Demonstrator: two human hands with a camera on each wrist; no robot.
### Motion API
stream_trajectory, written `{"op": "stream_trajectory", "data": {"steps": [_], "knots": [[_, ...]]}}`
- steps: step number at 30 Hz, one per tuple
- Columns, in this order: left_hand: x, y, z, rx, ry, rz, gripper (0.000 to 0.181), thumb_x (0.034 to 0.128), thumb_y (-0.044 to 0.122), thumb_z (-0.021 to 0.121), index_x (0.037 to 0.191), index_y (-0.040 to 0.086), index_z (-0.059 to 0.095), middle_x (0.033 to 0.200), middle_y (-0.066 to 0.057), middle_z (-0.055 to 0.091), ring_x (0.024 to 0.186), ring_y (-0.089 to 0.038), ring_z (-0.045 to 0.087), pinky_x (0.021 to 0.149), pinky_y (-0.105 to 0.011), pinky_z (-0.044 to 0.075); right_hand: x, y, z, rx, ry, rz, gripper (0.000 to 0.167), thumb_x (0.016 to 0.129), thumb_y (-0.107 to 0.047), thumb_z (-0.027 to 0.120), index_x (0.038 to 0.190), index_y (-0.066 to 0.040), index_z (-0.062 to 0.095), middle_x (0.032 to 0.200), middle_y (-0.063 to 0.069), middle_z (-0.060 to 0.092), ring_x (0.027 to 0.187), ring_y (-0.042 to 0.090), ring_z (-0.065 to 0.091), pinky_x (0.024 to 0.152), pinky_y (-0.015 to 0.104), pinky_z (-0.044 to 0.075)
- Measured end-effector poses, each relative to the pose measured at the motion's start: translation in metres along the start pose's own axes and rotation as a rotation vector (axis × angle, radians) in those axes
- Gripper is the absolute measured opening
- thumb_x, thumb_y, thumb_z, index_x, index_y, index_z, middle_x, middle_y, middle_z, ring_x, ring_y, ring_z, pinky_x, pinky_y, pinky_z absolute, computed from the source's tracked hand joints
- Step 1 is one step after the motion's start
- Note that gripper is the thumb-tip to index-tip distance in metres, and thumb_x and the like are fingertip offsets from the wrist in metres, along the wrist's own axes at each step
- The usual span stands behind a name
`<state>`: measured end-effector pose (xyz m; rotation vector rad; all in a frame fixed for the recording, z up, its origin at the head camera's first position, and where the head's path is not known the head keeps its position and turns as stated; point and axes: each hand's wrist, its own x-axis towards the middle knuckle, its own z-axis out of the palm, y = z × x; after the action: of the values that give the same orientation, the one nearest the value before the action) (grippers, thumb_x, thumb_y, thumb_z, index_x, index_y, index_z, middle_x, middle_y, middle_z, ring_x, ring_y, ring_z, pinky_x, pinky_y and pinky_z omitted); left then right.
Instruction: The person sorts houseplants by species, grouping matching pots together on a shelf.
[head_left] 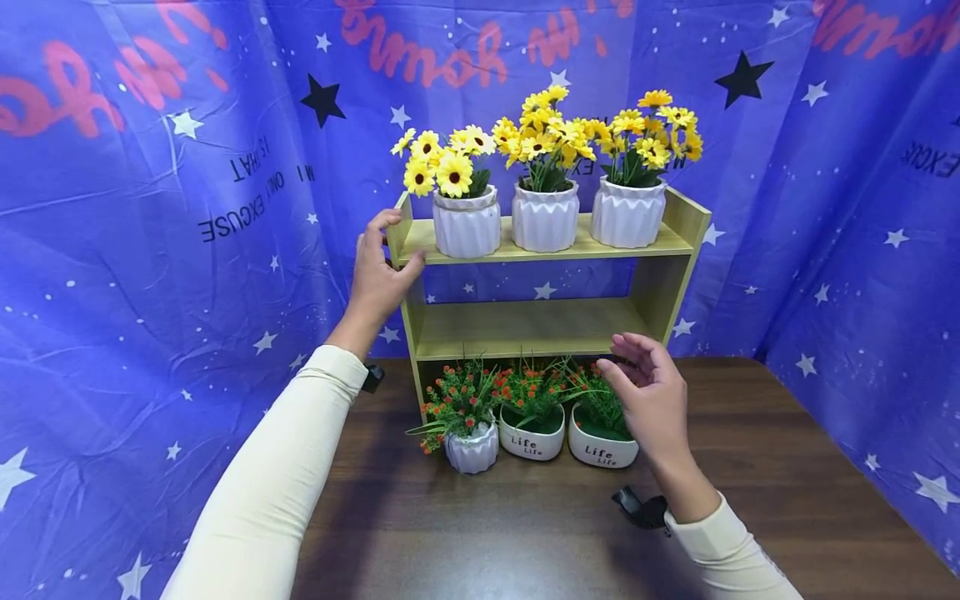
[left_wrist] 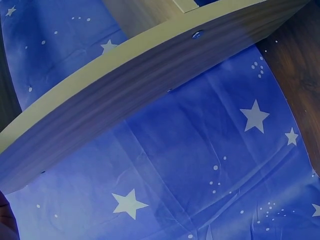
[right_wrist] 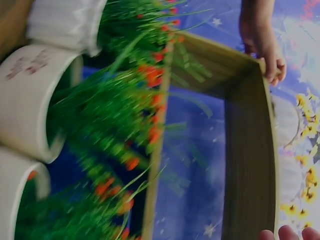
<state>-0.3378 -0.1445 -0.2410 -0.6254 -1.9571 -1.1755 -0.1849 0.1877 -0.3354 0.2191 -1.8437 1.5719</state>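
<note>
The left hand (head_left: 378,271) is gripping the shelf (head_left: 532,327) at its upper left — it is standing on the tabletop (head_left: 465,533) — while the right hand (head_left: 652,404) is hovering before it, relaxed and empty.

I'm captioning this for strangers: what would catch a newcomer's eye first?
Probably the three white pots of yellow flowers, lined up atop the shelf before a blue starry cloth. Next, perhaps, the three pots of red-flowered greenery on the table at the shelf's foot. Then the left hand, holding the shelf's upper left end.
</note>
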Motion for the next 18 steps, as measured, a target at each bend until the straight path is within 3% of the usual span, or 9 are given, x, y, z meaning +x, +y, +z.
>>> {"op": "stream_trajectory", "data": {"steps": [7, 18], "knots": [[-0.002, -0.002, 0.0, 0.0, -0.012, -0.018, 0.055, 0.0851, 0.014, 0.073, 0.132, 0.008, 0.046, 0.146, -0.001, 0.046, 0.111, -0.027, 0.047, 0.076, -0.037, 0.048, -0.017, 0.018, -0.043, -0.131, 0.056, 0.022, 0.044, 0.083, 0.005, 0.075, 0.124, 0.004, 0.059, 0.115, 0.002, 0.068, 0.104, 0.009, 0.064, 0.086, 0.017, 0.05], [0.0, -0.002, 0.001, -0.012, 0.007, 0.004, 0.055, 0.0837, 0.011, 0.074, 0.131, 0.007, 0.046, 0.143, -0.002, 0.049, 0.109, -0.026, 0.046, 0.077, -0.032, 0.042, -0.048, 0.062, -0.09, -0.345, 0.099, 0.182, 0.046, 0.084, -0.006, 0.079, 0.125, 0.0, 0.06, 0.113, -0.002, 0.067, 0.093, -0.004, 0.062, 0.08, 0.009, 0.048]]}}
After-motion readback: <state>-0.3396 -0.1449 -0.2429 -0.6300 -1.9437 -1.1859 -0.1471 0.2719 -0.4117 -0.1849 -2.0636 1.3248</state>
